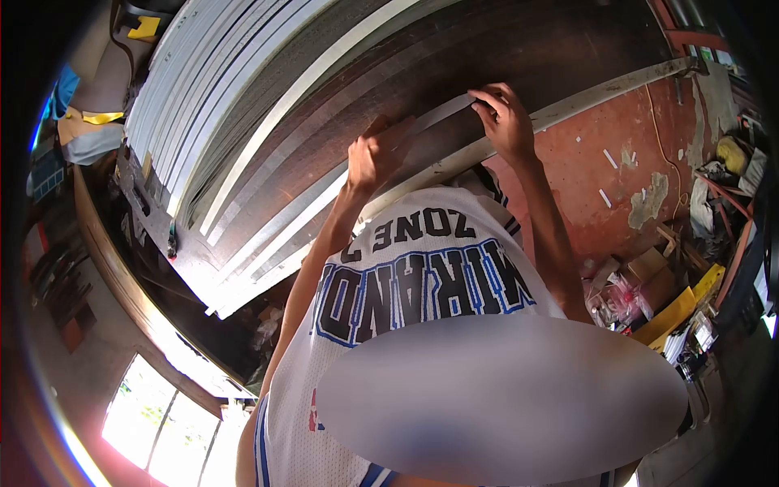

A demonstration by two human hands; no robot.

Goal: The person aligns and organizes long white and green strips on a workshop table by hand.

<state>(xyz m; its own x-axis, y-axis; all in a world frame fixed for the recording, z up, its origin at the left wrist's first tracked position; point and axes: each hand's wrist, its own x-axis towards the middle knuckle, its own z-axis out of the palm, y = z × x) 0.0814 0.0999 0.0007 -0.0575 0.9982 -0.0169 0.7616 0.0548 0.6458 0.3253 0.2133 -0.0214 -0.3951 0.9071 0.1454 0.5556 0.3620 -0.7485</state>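
A long, thin pale strip runs slantwise across the dark tabletop, close to its near edge. My right hand pinches the strip's far right part between thumb and fingers, slightly above the surface. Further left, my left hand is closed over the same strip, its fingertips in shadow and partly hidden. Beyond the hands, several similar pale strips lie lengthwise on the dark surface.
A stack of white-edged sheets fills the back left. A pale edge rail borders the table beside a peeling red wall. Boxes and plastic-wrapped clutter sit at lower right. A bright window is at lower left.
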